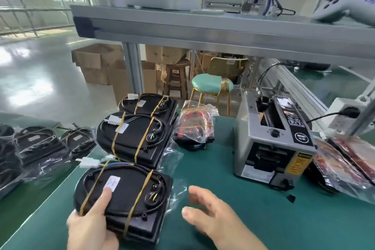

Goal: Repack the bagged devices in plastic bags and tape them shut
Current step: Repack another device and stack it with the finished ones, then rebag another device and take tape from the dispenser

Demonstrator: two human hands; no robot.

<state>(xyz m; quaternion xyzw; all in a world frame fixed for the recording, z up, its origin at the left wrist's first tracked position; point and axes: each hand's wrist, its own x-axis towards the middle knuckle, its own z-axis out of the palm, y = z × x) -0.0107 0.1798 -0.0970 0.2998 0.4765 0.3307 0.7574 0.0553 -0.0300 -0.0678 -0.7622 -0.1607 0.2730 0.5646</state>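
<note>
A black device (129,199) bound with two rubber bands lies at the near left of the green table (243,209), partly inside a clear plastic bag (178,191). My left hand (91,225) grips its near left corner, thumb on top by the white label. My right hand (211,215) hovers just right of the bag's mouth, fingers relaxed and holding nothing. Two more banded black devices (132,140) (148,105) lie behind it. A grey tape dispenser (272,140) stands to the right.
A bagged red-faced device (194,128) lies mid-table. More bagged red devices (345,160) lie at the right edge. Bagged black devices (36,148) cover a lower surface at left. An aluminium shelf (223,28) runs overhead. A stool (211,85) and cardboard boxes (97,63) stand beyond.
</note>
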